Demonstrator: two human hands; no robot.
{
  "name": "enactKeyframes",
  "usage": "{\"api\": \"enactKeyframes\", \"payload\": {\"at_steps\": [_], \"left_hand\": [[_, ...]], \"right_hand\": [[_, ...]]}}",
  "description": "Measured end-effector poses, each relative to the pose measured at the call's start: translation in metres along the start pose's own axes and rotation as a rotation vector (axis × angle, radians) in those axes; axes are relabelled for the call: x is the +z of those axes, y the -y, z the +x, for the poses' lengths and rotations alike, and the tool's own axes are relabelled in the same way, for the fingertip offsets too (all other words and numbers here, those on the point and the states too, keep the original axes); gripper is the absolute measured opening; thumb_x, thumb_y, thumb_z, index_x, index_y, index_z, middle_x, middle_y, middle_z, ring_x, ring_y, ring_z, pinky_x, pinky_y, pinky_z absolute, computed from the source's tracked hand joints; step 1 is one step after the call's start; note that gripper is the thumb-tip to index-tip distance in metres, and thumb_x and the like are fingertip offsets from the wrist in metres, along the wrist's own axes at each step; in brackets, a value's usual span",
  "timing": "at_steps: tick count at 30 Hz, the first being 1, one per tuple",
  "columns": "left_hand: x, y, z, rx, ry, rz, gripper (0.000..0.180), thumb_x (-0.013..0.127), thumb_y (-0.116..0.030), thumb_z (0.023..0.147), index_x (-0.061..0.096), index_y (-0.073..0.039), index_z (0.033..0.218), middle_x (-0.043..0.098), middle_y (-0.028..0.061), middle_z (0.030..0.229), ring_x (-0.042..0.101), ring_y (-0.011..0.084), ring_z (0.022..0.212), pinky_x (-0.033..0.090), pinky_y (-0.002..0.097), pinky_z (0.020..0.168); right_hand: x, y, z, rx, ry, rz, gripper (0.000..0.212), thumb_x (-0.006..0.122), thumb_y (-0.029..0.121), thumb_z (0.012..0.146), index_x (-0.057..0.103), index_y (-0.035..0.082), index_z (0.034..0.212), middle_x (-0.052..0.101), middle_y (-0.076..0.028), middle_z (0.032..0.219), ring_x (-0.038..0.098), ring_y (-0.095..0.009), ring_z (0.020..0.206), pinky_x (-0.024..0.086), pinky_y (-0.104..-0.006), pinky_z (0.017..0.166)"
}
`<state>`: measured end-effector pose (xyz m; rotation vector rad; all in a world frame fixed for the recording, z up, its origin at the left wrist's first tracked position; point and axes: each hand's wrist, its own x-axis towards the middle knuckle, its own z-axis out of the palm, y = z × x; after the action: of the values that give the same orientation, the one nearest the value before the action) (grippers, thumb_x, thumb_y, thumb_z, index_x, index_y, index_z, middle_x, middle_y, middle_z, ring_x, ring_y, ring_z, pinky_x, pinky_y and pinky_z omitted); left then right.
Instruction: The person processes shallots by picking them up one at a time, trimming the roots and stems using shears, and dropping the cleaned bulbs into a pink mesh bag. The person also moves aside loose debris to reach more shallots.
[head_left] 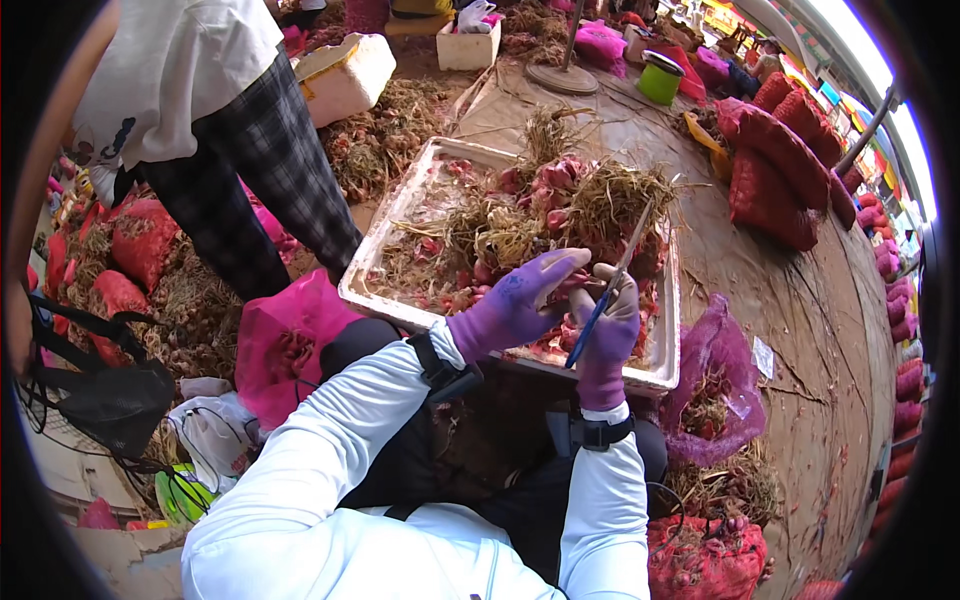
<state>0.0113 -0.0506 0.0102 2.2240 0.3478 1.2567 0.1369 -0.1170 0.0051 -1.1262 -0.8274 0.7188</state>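
Note:
My left hand (515,303), in a purple glove with pale fingertips, reaches over the near edge of a white foam tray (400,312). Its fingers are stretched out and apart from the thumb, and I see nothing held between them. Close beside it, my right hand (612,325), gloved alike, is closed around a knife (603,305) with a blue handle and a long narrow blade. The blade slants up and away over the tray. Red shallots (555,185) with dry, straw-coloured tops (625,195) are heaped in the tray, among loose skins and trimmings.
A person in checked trousers (270,150) stands at the left of the tray. Pink mesh bags (290,340) and a purple mesh bag (712,390) flank me. A red sack of shallots (705,560) sits at lower right; large red sacks (775,180) stand on the tarp (800,330).

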Motion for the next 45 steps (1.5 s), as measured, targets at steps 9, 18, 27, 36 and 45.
{"api": "enactKeyframes", "payload": {"at_steps": [9, 18, 27, 36, 45], "left_hand": [[-0.019, 0.010, 0.003, -0.445, 0.150, -0.600, 0.037, 0.053, -0.010, 0.097, 0.046, -0.001, 0.133, 0.059, 0.0045, 0.117, 0.057, 0.0098, 0.106, 0.046, 0.0233, 0.092], [-0.055, 0.014, 0.007, -0.687, -0.025, -0.864, 0.043, 0.044, -0.019, 0.102, 0.036, -0.003, 0.141, 0.053, 0.0053, 0.129, 0.054, 0.0174, 0.118, 0.047, 0.0296, 0.096], [-0.057, 0.039, 0.001, -0.625, 0.266, -1.041, 0.053, 0.048, -0.029, 0.100, 0.031, -0.004, 0.144, 0.055, 0.0080, 0.128, 0.059, 0.0189, 0.112, 0.049, 0.0272, 0.085], [-0.020, 0.023, -0.004, -0.775, -0.086, -1.278, 0.041, 0.057, -0.015, 0.095, 0.045, -0.010, 0.133, 0.062, 0.0033, 0.109, 0.063, 0.0145, 0.092, 0.054, 0.0301, 0.069], [-0.012, 0.014, 0.006, -0.470, -0.007, -0.852, 0.025, 0.059, -0.007, 0.092, 0.060, -0.002, 0.116, 0.062, 0.0048, 0.113, 0.058, 0.0135, 0.107, 0.045, 0.0287, 0.095]], "right_hand": [[-0.017, -0.001, 0.022, -0.417, -0.173, -0.345, 0.025, 0.062, 0.001, 0.085, 0.054, 0.004, 0.109, 0.062, 0.000, 0.089, 0.054, -0.005, 0.072, 0.045, -0.0194, 0.063], [-0.024, 0.006, 0.015, -0.018, 0.299, -0.280, 0.034, 0.066, 0.017, 0.090, 0.047, 0.003, 0.114, 0.060, -0.006, 0.097, 0.058, -0.010, 0.081, 0.049, -0.0252, 0.070], [-0.016, 0.003, 0.008, 0.166, 0.443, -0.203, 0.028, 0.064, 0.019, 0.090, 0.053, 0.006, 0.112, 0.061, 0.000, 0.079, 0.049, -0.003, 0.059, 0.037, -0.0178, 0.050], [-0.003, -0.004, 0.007, 0.099, 0.110, 0.141, 0.027, 0.064, 0.013, 0.092, 0.053, 0.005, 0.116, 0.064, -0.005, 0.095, 0.063, -0.010, 0.080, 0.052, -0.0208, 0.067], [0.010, -0.005, 0.010, -0.143, -0.017, 0.225, 0.054, 0.063, -0.008, 0.082, 0.043, 0.002, 0.132, 0.054, -0.009, 0.123, 0.058, -0.017, 0.105, 0.051, -0.0272, 0.084]]}}
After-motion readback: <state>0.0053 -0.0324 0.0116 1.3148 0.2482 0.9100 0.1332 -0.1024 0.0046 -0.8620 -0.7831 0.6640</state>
